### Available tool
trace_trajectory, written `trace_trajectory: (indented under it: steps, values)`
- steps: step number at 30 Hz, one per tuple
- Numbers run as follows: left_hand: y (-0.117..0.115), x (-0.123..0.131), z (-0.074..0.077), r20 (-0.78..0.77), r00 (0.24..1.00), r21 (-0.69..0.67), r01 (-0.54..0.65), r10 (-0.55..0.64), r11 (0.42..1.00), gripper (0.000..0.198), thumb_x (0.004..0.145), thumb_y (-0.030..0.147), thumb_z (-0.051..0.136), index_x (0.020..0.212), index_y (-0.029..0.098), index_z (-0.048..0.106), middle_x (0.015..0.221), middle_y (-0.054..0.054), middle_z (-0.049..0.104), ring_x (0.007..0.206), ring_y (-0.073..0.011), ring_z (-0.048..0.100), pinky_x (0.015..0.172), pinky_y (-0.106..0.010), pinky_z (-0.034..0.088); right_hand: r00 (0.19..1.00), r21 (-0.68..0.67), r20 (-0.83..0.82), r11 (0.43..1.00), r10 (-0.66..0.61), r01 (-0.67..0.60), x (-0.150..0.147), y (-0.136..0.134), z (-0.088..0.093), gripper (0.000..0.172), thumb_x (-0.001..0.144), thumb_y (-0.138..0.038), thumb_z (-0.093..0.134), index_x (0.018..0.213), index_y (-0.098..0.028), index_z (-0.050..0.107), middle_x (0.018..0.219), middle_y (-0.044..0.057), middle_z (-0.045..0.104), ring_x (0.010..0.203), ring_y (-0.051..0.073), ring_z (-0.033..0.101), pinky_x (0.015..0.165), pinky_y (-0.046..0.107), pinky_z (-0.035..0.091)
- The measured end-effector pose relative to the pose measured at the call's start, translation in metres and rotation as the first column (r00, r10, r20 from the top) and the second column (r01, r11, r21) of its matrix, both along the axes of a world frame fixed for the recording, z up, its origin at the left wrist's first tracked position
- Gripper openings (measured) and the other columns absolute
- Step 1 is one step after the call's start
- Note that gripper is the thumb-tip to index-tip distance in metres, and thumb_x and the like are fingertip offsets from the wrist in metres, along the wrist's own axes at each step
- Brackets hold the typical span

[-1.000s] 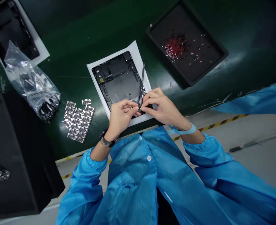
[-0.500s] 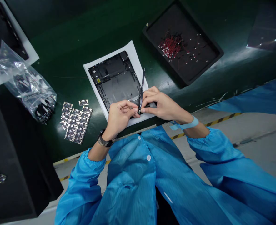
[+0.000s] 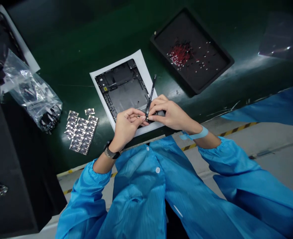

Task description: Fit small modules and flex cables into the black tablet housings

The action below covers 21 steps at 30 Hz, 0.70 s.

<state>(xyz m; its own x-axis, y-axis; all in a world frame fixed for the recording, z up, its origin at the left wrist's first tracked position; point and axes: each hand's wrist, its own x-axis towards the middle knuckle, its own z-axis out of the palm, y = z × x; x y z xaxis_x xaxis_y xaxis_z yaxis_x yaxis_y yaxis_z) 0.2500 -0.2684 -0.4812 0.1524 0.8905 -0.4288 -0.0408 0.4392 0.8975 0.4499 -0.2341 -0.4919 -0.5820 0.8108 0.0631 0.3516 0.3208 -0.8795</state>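
My left hand (image 3: 127, 124) and my right hand (image 3: 170, 113) meet over the near edge of a black device housing (image 3: 126, 91), which lies on a white sheet (image 3: 141, 63). A black flat ribbon cable (image 3: 152, 90) rises from between my fingertips and slants away past the housing's right side. My right thumb and forefinger pinch its near end. The left thumb and forefinger close on a small part at that same end; the fingers mostly hide it, possibly a small circuit board. Left of the sheet lie several small circuit boards (image 3: 84, 132) in a tight group.
A black tray (image 3: 211, 76) with red and black wires (image 3: 181, 54) stands at the back right. On the left are a clear bag (image 3: 32, 89) of black cables, another housing (image 3: 2, 43) and a large black box (image 3: 7, 159). The green table's (image 3: 69, 59) edge runs before me.
The whole view has shifted slightly. Both hands stay together at the housing's near edge, and the cable's angle has changed a little at my fingertips.
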Motion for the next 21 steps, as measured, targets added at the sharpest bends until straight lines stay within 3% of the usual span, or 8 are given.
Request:
trace_trajectory:
  steps: [2,4,8,10,13,15,17,21]
  values:
    - [-0.002,-0.006,0.006,-0.092,0.995,0.008,0.044,-0.043,0.999,0.018,0.081,0.028,0.075,0.09,0.015,0.067,0.068,-0.004,0.072,0.064,-0.0198,0.073,0.061,-0.028,0.059,0.997,0.032,-0.048,0.998,-0.052,0.053,0.0,-0.003,0.001,0.008,0.092,-0.024,0.07,0.087,-0.021,0.075,0.094,0.005,0.069,0.096,0.022,0.057,0.089,0.04,0.044]
    - [-0.007,-0.016,0.016,-0.302,0.949,0.072,0.118,-0.091,0.99,0.015,0.085,0.03,0.073,0.091,0.016,0.07,0.074,-0.005,0.073,0.061,-0.0185,0.071,0.057,-0.027,0.054,0.985,0.066,-0.109,0.988,-0.135,0.143,0.002,-0.008,0.001,0.011,0.095,-0.023,0.067,0.086,-0.021,0.073,0.092,0.005,0.07,0.093,0.021,0.061,0.089,0.04,0.046]
    - [-0.002,-0.043,0.038,-0.761,0.644,0.218,0.366,-0.077,0.905,0.009,0.089,0.028,0.07,0.088,0.019,0.075,0.089,-0.005,0.074,0.072,-0.02,0.069,0.071,-0.033,0.052,0.951,0.174,-0.092,0.936,-0.294,0.306,0.008,-0.02,-0.004,0.016,0.098,-0.018,0.059,0.109,-0.021,0.071,0.098,0.007,0.07,0.096,0.023,0.061,0.09,0.042,0.047]
    - [0.021,-0.057,0.043,-0.874,0.486,0.254,0.421,0.02,0.871,0.01,0.091,0.026,0.068,0.094,0.019,0.074,0.094,-0.007,0.073,0.085,-0.0241,0.068,0.081,-0.037,0.051,0.951,0.236,-0.028,0.923,-0.307,0.304,0.01,-0.026,-0.008,0.021,0.097,-0.018,0.06,0.116,-0.021,0.068,0.103,0.008,0.07,0.101,0.025,0.06,0.092,0.043,0.047]
    - [0.084,-0.074,0.037,-0.925,0.333,0.32,0.427,0.182,0.846,0.022,0.089,0.024,0.069,0.109,0.016,0.071,0.113,-0.013,0.069,0.108,-0.03,0.061,0.097,-0.042,0.046,0.953,0.291,-0.003,0.911,-0.303,0.291,0.012,-0.032,-0.01,0.013,0.097,-0.018,0.061,0.107,-0.02,0.07,0.101,0.008,0.07,0.1,0.025,0.06,0.092,0.043,0.046]
    - [0.13,-0.083,0.028,-0.944,0.3,0.267,0.455,0.137,0.85,0.029,0.083,0.022,0.075,0.11,0.013,0.069,0.113,-0.015,0.067,0.109,-0.0312,0.058,0.1,-0.044,0.044,0.945,0.294,-0.027,0.901,-0.325,0.319,0.013,-0.035,-0.009,0.01,0.097,-0.017,0.061,0.101,-0.02,0.07,0.098,0.007,0.07,0.097,0.024,0.06,0.09,0.041,0.046]
    - [0.166,-0.088,0.021,-0.949,0.316,0.166,0.473,0.009,0.865,0.023,0.078,0.018,0.077,0.099,0.012,0.071,0.097,-0.012,0.069,0.098,-0.0282,0.059,0.095,-0.041,0.045,0.934,0.28,-0.045,0.893,-0.354,0.352,0.016,-0.037,-0.009,0.011,0.097,-0.016,0.061,0.099,-0.02,0.071,0.096,0.007,0.07,0.095,0.023,0.06,0.088,0.04,0.046]
    - [0.192,-0.09,0.02,-0.91,0.386,0.072,0.504,-0.15,0.86,0.009,0.076,0.013,0.074,0.071,0.014,0.067,0.068,-0.004,0.061,0.073,-0.019,0.055,0.079,-0.033,0.044,0.899,0.216,-0.079,0.873,-0.431,0.438,0.026,-0.042,-0.011,0.011,0.097,-0.015,0.062,0.098,-0.021,0.071,0.095,0.006,0.069,0.095,0.022,0.061,0.085,0.038,0.046]
